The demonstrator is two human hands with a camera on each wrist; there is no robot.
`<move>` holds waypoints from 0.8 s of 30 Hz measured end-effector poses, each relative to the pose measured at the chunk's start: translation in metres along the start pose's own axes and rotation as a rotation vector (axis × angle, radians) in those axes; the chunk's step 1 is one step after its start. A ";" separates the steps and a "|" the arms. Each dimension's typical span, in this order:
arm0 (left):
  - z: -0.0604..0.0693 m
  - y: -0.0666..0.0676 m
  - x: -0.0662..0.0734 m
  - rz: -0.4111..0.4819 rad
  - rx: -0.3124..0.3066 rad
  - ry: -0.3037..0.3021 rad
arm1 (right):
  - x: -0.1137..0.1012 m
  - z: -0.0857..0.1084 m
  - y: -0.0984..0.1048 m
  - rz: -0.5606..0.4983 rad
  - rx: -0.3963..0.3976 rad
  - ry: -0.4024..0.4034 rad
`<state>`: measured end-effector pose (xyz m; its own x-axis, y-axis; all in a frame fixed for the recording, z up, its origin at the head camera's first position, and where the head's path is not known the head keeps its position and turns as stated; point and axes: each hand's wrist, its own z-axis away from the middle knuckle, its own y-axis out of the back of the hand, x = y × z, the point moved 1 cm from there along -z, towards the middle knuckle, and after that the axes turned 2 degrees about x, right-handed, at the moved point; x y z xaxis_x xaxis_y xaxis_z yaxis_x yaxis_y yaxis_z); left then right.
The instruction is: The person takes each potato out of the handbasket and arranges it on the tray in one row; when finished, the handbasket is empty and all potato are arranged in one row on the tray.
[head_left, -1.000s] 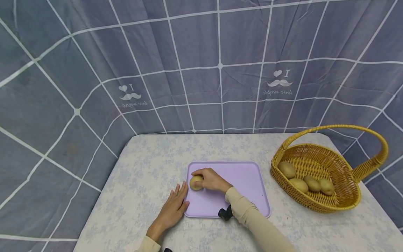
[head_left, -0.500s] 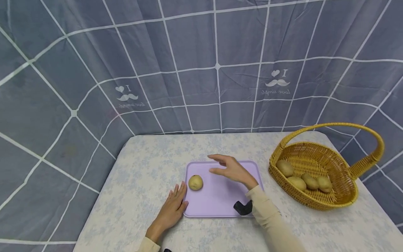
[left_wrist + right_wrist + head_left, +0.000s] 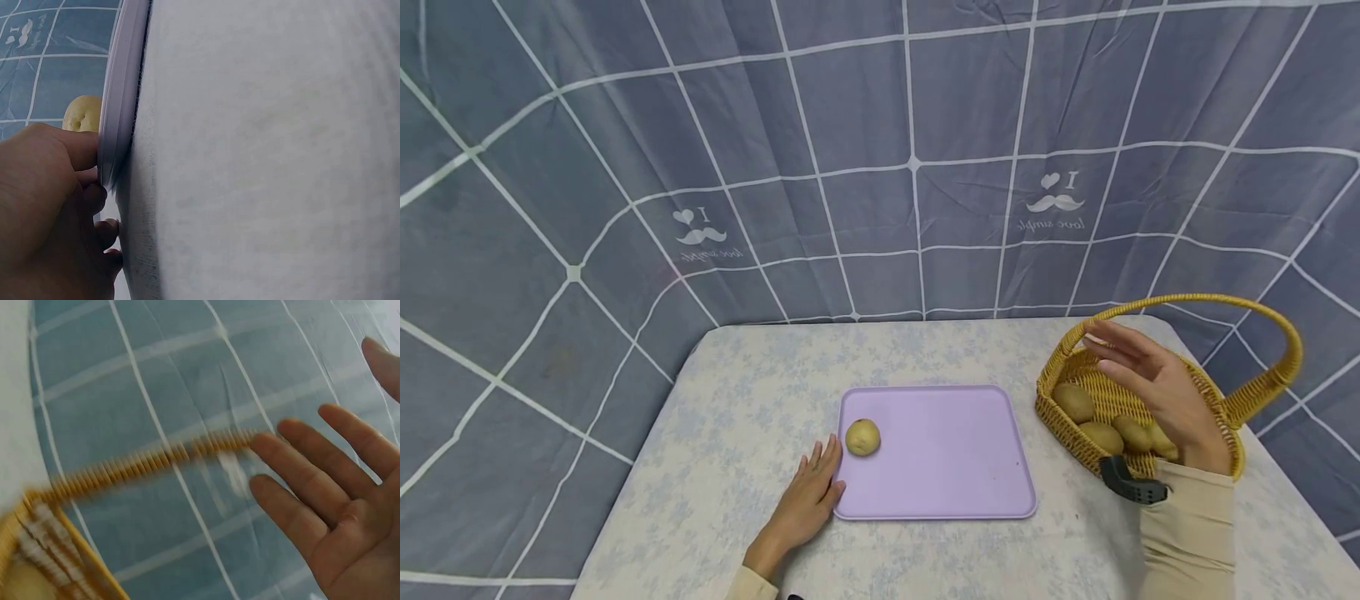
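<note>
One potato [image 3: 862,437] lies near the left edge of the purple tray [image 3: 947,458]; the left wrist view shows this potato [image 3: 81,114] past the tray's rim [image 3: 119,94]. My left hand [image 3: 805,498] rests flat on the table, touching the tray's left side. Over the wicker basket [image 3: 1206,392] on the right, my right hand [image 3: 1168,396] hovers with its fingers extended and holds nothing. In the right wrist view the fingers of that hand [image 3: 337,506] are spread in front of the basket's handle [image 3: 144,464]. Several potatoes [image 3: 1101,437] lie in the basket, partly covered by the hand.
A tall arched handle [image 3: 1217,298] spans the basket beside the right hand. The table has a pale floral cloth [image 3: 760,383]. A blue-grey checked curtain [image 3: 880,208] hangs behind and to the left.
My right hand has let go of the potato on the tray, then moved right to above the basket. The left hand has stayed by the tray.
</note>
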<state>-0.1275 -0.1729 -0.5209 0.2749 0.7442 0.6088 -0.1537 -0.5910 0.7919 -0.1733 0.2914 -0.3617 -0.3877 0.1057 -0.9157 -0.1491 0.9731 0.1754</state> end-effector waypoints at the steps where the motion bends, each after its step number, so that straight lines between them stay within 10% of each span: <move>1: 0.000 0.000 0.000 -0.002 -0.002 -0.001 | 0.001 0.003 0.008 -0.023 0.023 -0.004; 9: -0.001 -0.001 0.000 0.003 -0.005 -0.001 | 0.039 0.001 0.049 -0.016 0.143 -0.162; 14: -0.001 -0.001 0.000 0.000 0.002 -0.001 | 0.075 -0.011 0.063 0.215 0.063 -0.329; 24: -0.001 -0.001 -0.001 0.013 -0.003 0.015 | 0.109 -0.016 0.059 0.329 -0.100 -0.531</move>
<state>-0.1283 -0.1725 -0.5220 0.2587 0.7409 0.6198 -0.1600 -0.5999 0.7839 -0.2389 0.3571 -0.4458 0.0723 0.5083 -0.8581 -0.1931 0.8513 0.4879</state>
